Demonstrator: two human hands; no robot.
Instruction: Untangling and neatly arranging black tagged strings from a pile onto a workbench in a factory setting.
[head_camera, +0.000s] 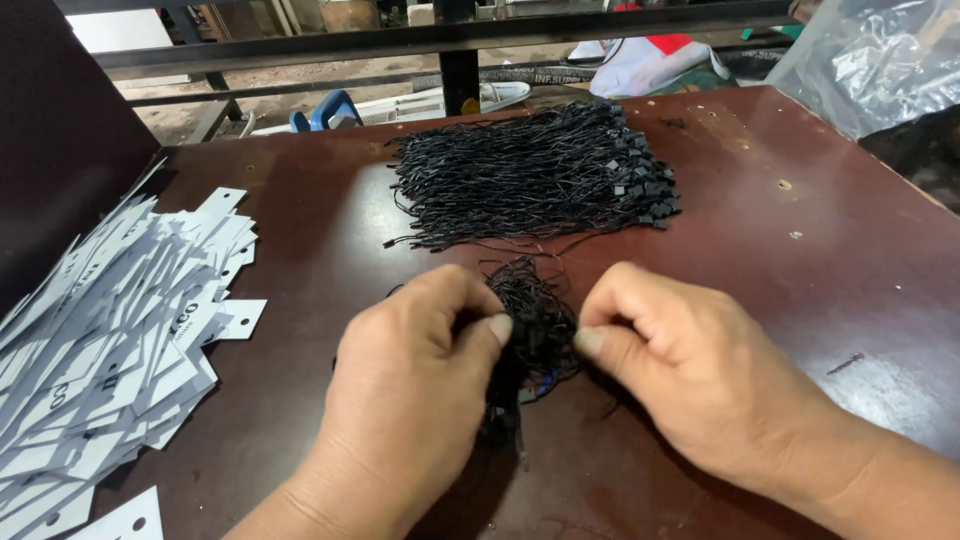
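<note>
My left hand (415, 375) and my right hand (680, 365) meet near the front of a dark red-brown table (800, 250). Between them lies a small tangled bundle of black strings (530, 315). Both hands pinch it, the left thumb and the right thumb pressed against its sides. Further back on the table rests a large flat pile of black string fasteners (530, 175), with small square black ends stacked along its right side.
A heap of white paper hang tags with punched holes (110, 330) covers the table's left side, against a dark board (60, 140). A clear plastic bag (870, 55) sits at the back right. A black metal frame (450, 40) runs behind the table.
</note>
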